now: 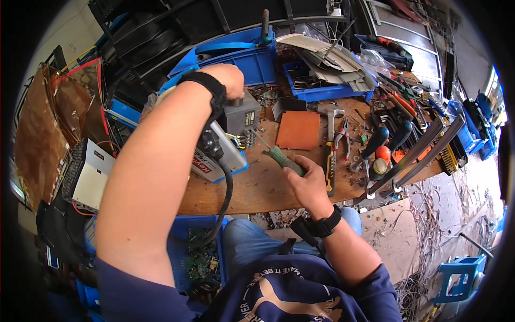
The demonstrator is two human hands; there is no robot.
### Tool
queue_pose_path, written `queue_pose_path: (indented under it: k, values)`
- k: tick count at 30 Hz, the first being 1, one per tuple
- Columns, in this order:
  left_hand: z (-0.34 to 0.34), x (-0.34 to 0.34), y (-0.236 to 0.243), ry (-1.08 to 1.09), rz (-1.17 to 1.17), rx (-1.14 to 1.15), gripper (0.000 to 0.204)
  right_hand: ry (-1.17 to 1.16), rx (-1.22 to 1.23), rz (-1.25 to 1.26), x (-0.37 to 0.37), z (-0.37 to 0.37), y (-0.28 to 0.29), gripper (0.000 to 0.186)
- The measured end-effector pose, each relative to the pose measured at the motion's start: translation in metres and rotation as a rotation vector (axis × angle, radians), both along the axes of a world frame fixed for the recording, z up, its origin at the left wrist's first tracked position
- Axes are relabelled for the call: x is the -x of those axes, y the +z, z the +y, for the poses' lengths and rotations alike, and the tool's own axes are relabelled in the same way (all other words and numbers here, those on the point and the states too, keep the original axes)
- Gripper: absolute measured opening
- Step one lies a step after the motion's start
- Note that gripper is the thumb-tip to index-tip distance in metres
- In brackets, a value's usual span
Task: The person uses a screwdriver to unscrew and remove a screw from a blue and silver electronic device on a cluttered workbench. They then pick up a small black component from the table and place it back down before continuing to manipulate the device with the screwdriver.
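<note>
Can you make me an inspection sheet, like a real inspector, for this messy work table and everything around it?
Surface: wooden workbench, with small debris scattered on it.
Job's things: green-handled screwdriver, its shaft angled toward a grey box.
Clutter: claw hammer, pliers, orange-brown square plate, blue bin at the back.
Hands: right hand grips the screwdriver; left hand is at the box's top, fingers mostly hidden.
Cables: black cable curves down past the workbench's front edge; loose wires lie on the floor.
Surroundings: brown sheets stand at the left.
</note>
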State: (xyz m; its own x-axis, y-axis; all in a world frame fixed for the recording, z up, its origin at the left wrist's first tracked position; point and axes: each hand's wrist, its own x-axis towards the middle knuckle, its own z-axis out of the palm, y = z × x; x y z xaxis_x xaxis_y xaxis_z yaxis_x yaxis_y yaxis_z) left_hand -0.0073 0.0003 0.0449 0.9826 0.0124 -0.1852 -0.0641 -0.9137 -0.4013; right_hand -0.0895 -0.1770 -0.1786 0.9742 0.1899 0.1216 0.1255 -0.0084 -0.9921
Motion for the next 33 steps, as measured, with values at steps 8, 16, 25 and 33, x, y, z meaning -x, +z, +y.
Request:
queue_pose_path:
  k: [8, 16, 25, 33]
  values:
    - [0.027, 0.021, 0.016, 0.11, -0.039, 0.121, 0.033, -0.003, -0.032, 0.005, 0.002, -0.004, -0.006, 0.042]
    - [0.04, 0.059, 0.022, -0.044, -0.112, 0.231, 0.04, 0.022, -0.029, 0.014, 0.002, -0.008, -0.009, 0.037]
    - [0.065, 0.084, 0.021, -0.259, -0.456, 0.372, 0.033, 0.061, -0.153, 0.072, 0.004, -0.014, -0.019, 0.037]
    - [-0.024, 0.041, -0.017, -0.22, -0.427, 0.054, 0.037, 0.072, -0.147, 0.1, 0.006, -0.015, -0.024, 0.033]
